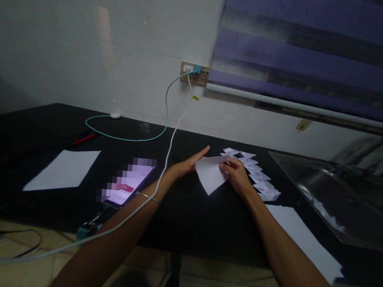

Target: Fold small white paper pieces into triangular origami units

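Note:
A small white sheet of paper (209, 175), one corner pointing toward me, is held up over the dark counter between both hands. My left hand (189, 163) grips its left edge; the thumb or a finger sticks out past the top and the other fingers are mostly hidden behind the sheet. On the right side, my right hand (237, 174) pinches the paper near its upper right edge. Just beyond that hand lies a row of folded white paper pieces (257, 174), overlapping one another. A stack of white paper (303, 240) rests under and beside my right forearm.
A lit phone (129, 187) lies beside my left forearm, near a loose white sheet (63, 170). A white cable (168, 152) runs from the wall socket (194, 74) across my left arm. The metal sink (347, 202) is at the right; a teal cable (128, 139) curls behind.

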{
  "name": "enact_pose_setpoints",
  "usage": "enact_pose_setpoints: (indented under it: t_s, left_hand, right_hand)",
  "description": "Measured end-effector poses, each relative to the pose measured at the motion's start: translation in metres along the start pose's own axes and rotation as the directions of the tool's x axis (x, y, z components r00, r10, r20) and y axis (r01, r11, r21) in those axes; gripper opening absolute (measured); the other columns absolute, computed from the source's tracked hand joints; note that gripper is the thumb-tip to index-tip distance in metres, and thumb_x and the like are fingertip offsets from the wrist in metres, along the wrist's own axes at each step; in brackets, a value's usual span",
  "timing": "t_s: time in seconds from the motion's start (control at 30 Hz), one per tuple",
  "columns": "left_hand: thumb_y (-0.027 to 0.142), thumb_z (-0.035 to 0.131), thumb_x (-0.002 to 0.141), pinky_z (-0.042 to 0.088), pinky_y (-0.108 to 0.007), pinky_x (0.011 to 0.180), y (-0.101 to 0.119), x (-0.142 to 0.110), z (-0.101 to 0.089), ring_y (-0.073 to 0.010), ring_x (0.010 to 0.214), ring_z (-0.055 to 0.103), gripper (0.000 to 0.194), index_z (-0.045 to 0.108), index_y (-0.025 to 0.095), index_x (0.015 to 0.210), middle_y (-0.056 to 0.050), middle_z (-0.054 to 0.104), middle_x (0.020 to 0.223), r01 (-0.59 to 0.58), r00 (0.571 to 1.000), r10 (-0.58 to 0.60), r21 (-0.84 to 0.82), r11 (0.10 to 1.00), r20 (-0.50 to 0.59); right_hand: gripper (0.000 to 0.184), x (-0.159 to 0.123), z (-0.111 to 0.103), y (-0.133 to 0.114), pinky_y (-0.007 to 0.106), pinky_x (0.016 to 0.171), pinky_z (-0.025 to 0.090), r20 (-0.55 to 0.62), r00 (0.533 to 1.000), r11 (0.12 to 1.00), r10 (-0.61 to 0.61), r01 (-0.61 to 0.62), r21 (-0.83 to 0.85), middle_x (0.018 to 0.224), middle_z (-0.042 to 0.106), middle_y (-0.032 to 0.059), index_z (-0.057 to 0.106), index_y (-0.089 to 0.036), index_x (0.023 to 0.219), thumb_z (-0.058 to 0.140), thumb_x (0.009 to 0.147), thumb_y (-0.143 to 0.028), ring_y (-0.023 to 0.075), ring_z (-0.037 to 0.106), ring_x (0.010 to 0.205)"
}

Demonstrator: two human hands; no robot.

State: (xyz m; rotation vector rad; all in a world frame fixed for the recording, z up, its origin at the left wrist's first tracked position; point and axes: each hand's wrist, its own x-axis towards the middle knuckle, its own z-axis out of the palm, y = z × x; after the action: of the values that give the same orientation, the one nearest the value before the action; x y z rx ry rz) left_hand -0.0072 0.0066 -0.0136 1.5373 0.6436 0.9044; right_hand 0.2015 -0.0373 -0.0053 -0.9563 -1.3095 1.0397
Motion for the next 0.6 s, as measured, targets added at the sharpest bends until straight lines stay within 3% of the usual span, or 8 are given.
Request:
enact_pose_setpoints:
  t_s: [0.07, 0.13, 0.23, 0.33, 0.43, 0.6]
  left_hand:
    - [0.054, 0.062, 0.092, 0.049, -0.029, 0.071, 0.003, -0.002, 0.001, -0.0184, 0.079, 0.064, 0.044, 0.075, 0.018, 0.113, -0.008, 0.074, 0.092, 0.063, 0.996, -0.064, 0.025, 0.998, 0.068]
    - [0.051, 0.063, 0.093, 0.047, -0.028, 0.065, 0.007, -0.001, 0.004, -0.0169, 0.071, 0.062, 0.04, 0.078, 0.014, 0.096, -0.008, 0.072, 0.082, 0.118, 0.977, -0.129, 0.074, 0.99, 0.169]
    - [0.044, 0.072, 0.088, 0.041, -0.024, 0.058, 0.009, 0.001, 0.011, -0.0124, 0.062, 0.059, 0.033, 0.078, 0.012, 0.092, -0.006, 0.071, 0.077, 0.16, 0.963, -0.175, 0.088, 0.983, 0.207]
    - [0.038, 0.075, 0.088, 0.038, -0.022, 0.053, 0.007, 0.003, 0.016, -0.0105, 0.058, 0.058, 0.028, 0.076, 0.011, 0.096, -0.005, 0.071, 0.074, 0.164, 0.979, -0.171, 0.063, 0.984, 0.115]
    - [0.032, 0.072, 0.092, 0.041, -0.022, 0.055, 0.006, 0.004, 0.019, -0.0102, 0.059, 0.06, 0.023, 0.075, 0.011, 0.1, -0.005, 0.072, 0.076, 0.123, 0.992, -0.123, -0.001, 0.992, -0.03]
    - [0.026, 0.062, 0.098, 0.042, -0.022, 0.056, 0.01, 0.006, 0.02, -0.0102, 0.057, 0.059, 0.022, 0.074, 0.01, 0.09, -0.004, 0.071, 0.071, 0.112, 0.984, -0.111, 0.001, 0.994, -0.14]
  right_hand:
    - [0.012, -0.001, 0.002, 0.0, 0.034, 0.08, 0.048, 0.027, 0.998, 0.995, -0.063, 0.065, -0.076, 0.086, 0.072, 0.0015, 0.078, -0.022, 0.076, 0.081, 0.066, -0.026, 0.0186, 0.062, 0.082]
    - [0.016, -0.001, 0.003, 0.0, 0.034, 0.082, 0.049, 0.025, 0.994, 0.988, -0.105, 0.107, -0.11, 0.091, 0.073, 0.0026, 0.079, -0.023, 0.081, 0.081, 0.066, -0.027, 0.0195, 0.063, 0.085]
    - [0.029, 0.001, 0.004, 0.0, 0.034, 0.079, 0.05, -0.019, 0.993, 0.989, -0.114, 0.112, -0.095, 0.096, 0.073, 0.0029, 0.079, -0.025, 0.097, 0.08, 0.068, -0.031, 0.0195, 0.064, 0.084]
    - [0.037, 0.003, 0.004, 0.0, 0.03, 0.07, 0.05, -0.096, 0.995, 1.0, -0.004, 0.005, 0.007, 0.093, 0.071, 0.002, 0.075, -0.025, 0.104, 0.08, 0.071, -0.04, 0.0179, 0.063, 0.079]
    - [0.041, 0.004, 0.005, 0.002, 0.03, 0.065, 0.053, -0.067, 0.986, 0.977, 0.155, -0.142, 0.161, 0.089, 0.07, 0.0017, 0.073, -0.024, 0.099, 0.078, 0.073, -0.055, 0.0175, 0.063, 0.075]
    - [0.041, 0.003, 0.007, 0.007, 0.028, 0.057, 0.052, -0.022, 0.991, 0.99, 0.13, -0.129, 0.052, 0.078, 0.066, 0.0015, 0.074, -0.021, 0.085, 0.084, 0.069, -0.057, 0.0159, 0.061, 0.069]
